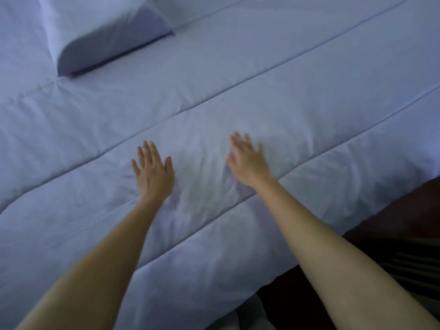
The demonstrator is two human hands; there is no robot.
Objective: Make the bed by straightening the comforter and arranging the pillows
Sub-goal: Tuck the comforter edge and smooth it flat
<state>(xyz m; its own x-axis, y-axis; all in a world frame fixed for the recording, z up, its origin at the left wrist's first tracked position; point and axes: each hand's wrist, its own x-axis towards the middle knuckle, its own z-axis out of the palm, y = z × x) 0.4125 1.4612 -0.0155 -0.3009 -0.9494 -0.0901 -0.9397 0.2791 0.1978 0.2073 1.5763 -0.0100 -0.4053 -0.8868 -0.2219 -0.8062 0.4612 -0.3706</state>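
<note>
A white quilted comforter (273, 91) covers the bed and fills most of the view, its stitched seams running diagonally. Both my arms reach out over it. My left hand (153, 170) lies flat, palm down, fingers spread, on a mildly wrinkled panel near the middle. My right hand (247, 158) rests flat on the same panel a little to the right, fingers apart and slightly blurred. Neither hand holds fabric. A white pillow (102, 32) lies at the upper left, set at an angle on the bed.
The comforter's edge (333, 239) drops off the near right side of the bed. Beyond it is dark floor or bed frame (392, 234) at the lower right. A bit of loose white fabric (242, 315) shows at the bottom.
</note>
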